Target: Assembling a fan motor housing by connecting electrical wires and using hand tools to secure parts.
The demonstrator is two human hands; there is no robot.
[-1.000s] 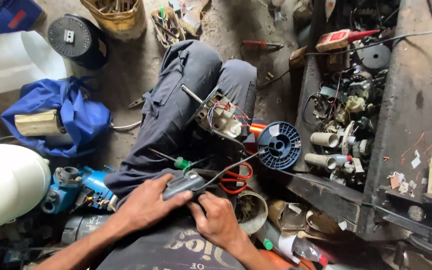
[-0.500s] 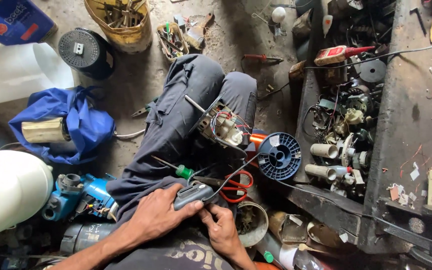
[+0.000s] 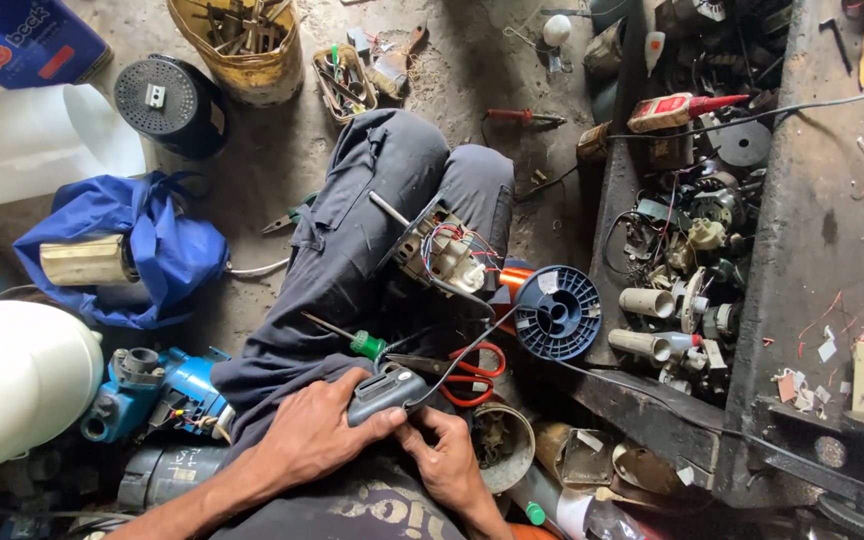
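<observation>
— What is the person on the floor holding?

— A small grey box (image 3: pixel 385 393) with a black wire (image 3: pixel 457 355) coming out of it. It sits low over the lap, just in front of the belly. The left hand (image 3: pixel 314 437) is wrapped around it, fingers curled tight on its near side. The right hand (image 3: pixel 439 458) is under its right end, fingers bent and pinching it there.

— What lies near the hands?

— A screwdriver (image 3: pixel 350 340) with a green handle rests on the grey trousers, just above the box. Red scissors (image 3: pixel 467 373) lie just to the right of the box. Farther up the legs sits a little motor (image 3: pixel 439 252) with coloured wires. Beside it is a blue spool (image 3: pixel 556 313).

— And round about?

— On the left lie a blue cloth bag (image 3: pixel 142 240), a big white tub (image 3: pixel 14 390) and a blue pump (image 3: pixel 152 392). At the top stands a yellow bucket (image 3: pixel 247 45) full of sticks and tools. On the right a dark tray (image 3: pixel 687 250) holds many small parts.
</observation>
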